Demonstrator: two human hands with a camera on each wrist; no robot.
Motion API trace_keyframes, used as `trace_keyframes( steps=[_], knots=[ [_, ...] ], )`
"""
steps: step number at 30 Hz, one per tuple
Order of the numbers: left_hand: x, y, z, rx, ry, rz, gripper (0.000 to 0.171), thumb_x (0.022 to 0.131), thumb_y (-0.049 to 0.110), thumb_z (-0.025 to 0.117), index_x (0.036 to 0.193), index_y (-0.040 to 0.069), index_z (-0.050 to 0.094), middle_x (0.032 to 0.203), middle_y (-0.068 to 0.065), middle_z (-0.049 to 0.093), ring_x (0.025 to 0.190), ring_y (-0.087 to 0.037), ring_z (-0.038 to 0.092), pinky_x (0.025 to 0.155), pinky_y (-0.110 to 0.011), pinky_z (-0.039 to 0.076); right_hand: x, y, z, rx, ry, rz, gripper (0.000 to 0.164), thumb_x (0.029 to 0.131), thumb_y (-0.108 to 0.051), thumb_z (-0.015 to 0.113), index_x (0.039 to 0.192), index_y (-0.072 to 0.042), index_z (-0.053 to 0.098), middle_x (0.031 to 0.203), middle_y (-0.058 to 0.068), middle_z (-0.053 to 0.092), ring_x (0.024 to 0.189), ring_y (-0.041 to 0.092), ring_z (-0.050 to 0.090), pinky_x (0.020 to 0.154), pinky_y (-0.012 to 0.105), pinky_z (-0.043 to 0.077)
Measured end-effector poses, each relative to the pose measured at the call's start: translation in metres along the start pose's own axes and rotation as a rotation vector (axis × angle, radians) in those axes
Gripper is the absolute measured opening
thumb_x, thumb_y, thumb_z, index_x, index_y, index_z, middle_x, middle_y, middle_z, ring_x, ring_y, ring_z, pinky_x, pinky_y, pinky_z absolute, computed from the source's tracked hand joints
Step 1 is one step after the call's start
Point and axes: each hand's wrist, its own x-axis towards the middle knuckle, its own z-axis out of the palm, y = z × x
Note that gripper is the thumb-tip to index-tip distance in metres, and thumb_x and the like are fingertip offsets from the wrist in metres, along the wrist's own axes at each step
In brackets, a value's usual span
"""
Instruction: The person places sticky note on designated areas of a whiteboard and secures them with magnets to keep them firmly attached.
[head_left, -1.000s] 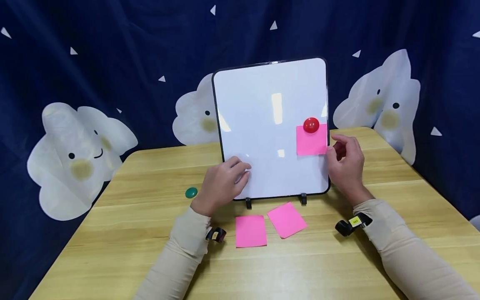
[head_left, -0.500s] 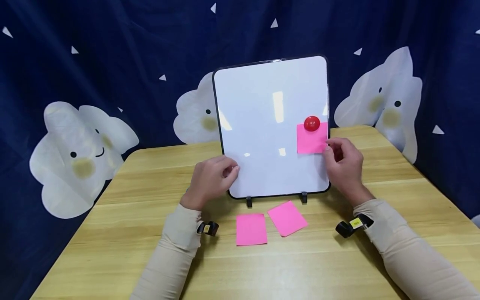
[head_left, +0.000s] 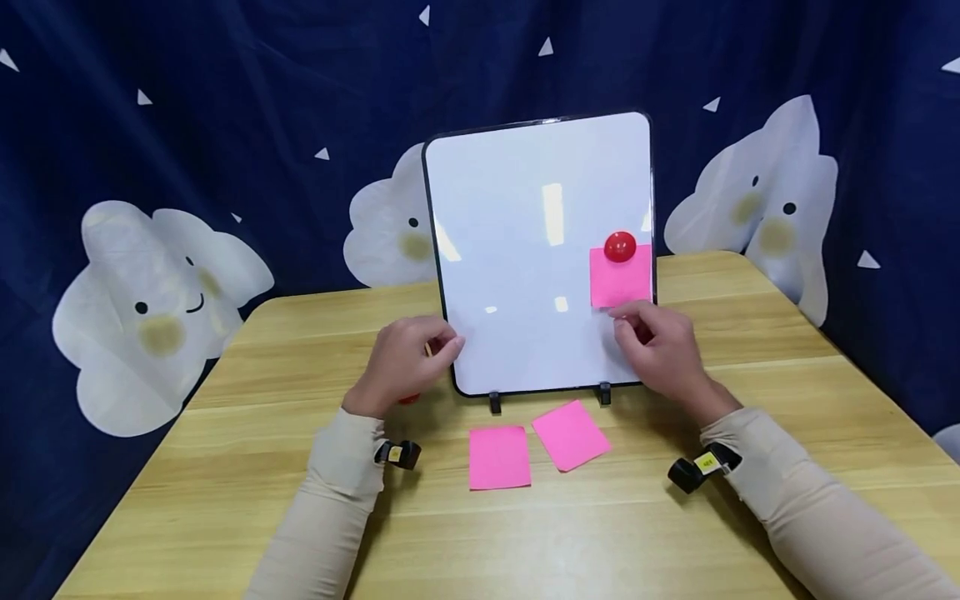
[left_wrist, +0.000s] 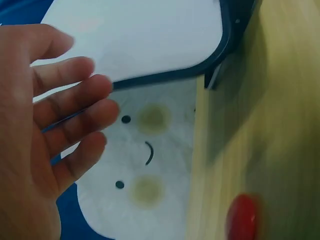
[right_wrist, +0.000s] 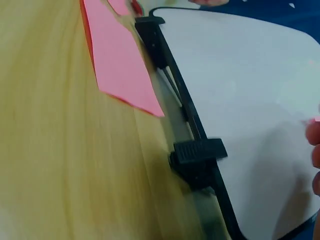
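Observation:
A whiteboard (head_left: 525,250) with a black frame stands on two small black feet. On its right side, a red round magnet (head_left: 620,247) sits over the top edge of a pink sticky note (head_left: 618,279). My right hand (head_left: 662,354) is just below this note, fingers bent and fingertips right at its lower edge; the right wrist view shows only some fingertips (right_wrist: 315,150). At the board's lower left edge, my left hand (head_left: 408,358) holds nothing, its fingers loosely bent and spread in the left wrist view. Another red magnet (left_wrist: 242,218) lies on the table near it.
Two pink sticky notes, one straight (head_left: 499,458) and one turned (head_left: 572,436), lie on the wooden table (head_left: 585,542) before the board. A dark blue curtain (head_left: 300,67) with white clouds hangs behind the table.
My left hand has drawn back leftward off the board's face and now covers where the green magnet lay. My right hand has shifted from the note's right edge to below it.

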Motion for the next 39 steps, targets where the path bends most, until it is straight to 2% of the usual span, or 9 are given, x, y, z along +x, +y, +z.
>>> trace_keyframes(
  steps=[6, 14, 19, 24, 29, 33, 39],
  knots=[
    [-0.006, -0.009, -0.014, 0.009, -0.104, -0.065, 0.02, 0.095, 0.031, 0.065, 0.076, 0.025, 0.067, 0.071, 0.017, 0.059, 0.067, -0.005, 0.056, 0.062, -0.03, 0.046, 0.002, -0.011, 0.006, 0.02, -0.134, -0.038, 0.017, 0.085, 0.002, 0.065, 0.099, -0.004, 0.073, 0.07, -0.006, 0.059, 0.062, 0.008, 0.046, 0.056, 0.019, 0.037],
    [-0.012, -0.025, -0.026, 0.051, -0.198, -0.135, 0.014, 0.095, 0.029, 0.066, 0.086, 0.022, 0.074, 0.078, 0.014, 0.065, 0.073, -0.006, 0.059, 0.068, -0.033, 0.048, -0.003, -0.024, 0.01, -0.005, -0.359, 0.083, 0.014, 0.089, -0.003, 0.067, 0.1, -0.007, 0.073, 0.074, -0.008, 0.06, 0.064, 0.009, 0.049, 0.057, 0.025, 0.044],
    [-0.021, -0.033, -0.026, 0.068, -0.348, -0.249, 0.015, 0.096, 0.032, 0.065, 0.092, 0.022, 0.075, 0.081, 0.012, 0.066, 0.076, -0.009, 0.059, 0.072, -0.034, 0.048, -0.006, -0.032, 0.012, 0.013, -0.545, 0.129, 0.013, 0.09, -0.007, 0.068, 0.1, -0.011, 0.075, 0.074, -0.012, 0.057, 0.067, 0.008, 0.05, 0.061, 0.027, 0.047],
    [-0.027, -0.043, -0.033, -0.008, -0.457, -0.357, 0.012, 0.095, 0.027, 0.066, 0.096, 0.018, 0.073, 0.084, 0.006, 0.066, 0.079, -0.014, 0.059, 0.075, -0.036, 0.048, -0.004, -0.04, 0.015, 0.003, -0.676, 0.132, 0.011, 0.091, -0.011, 0.069, 0.101, -0.013, 0.075, 0.074, -0.015, 0.056, 0.069, 0.008, 0.051, 0.066, 0.029, 0.048],
    [-0.035, -0.052, -0.04, -0.089, -0.516, -0.448, 0.017, 0.093, 0.021, 0.069, 0.105, 0.01, 0.072, 0.086, 0.0, 0.066, 0.078, -0.018, 0.059, 0.073, -0.036, 0.049, -0.001, -0.045, 0.018, -0.039, -0.801, 0.126, 0.01, 0.092, -0.016, 0.069, 0.1, -0.014, 0.075, 0.077, -0.016, 0.059, 0.073, 0.008, 0.054, 0.071, 0.031, 0.048],
    [-0.035, -0.054, -0.038, -0.122, -0.553, -0.476, 0.019, 0.091, 0.019, 0.07, 0.107, 0.008, 0.071, 0.085, -0.001, 0.066, 0.075, -0.019, 0.058, 0.07, -0.035, 0.048, 0.002, -0.044, 0.017, -0.053, -0.883, 0.132, 0.007, 0.091, -0.014, 0.071, 0.097, -0.016, 0.075, 0.073, -0.016, 0.057, 0.072, 0.007, 0.052, 0.069, 0.03, 0.047],
    [-0.036, -0.058, -0.031, -0.159, -0.595, -0.519, 0.019, 0.089, 0.017, 0.074, 0.105, 0.009, 0.071, 0.08, -0.004, 0.063, 0.067, -0.019, 0.052, 0.061, -0.033, 0.043, 0.004, -0.043, 0.015, -0.089, -0.955, 0.144, 0.008, 0.09, -0.014, 0.073, 0.096, -0.018, 0.076, 0.073, -0.015, 0.056, 0.071, 0.008, 0.05, 0.066, 0.028, 0.045]
  ],
)
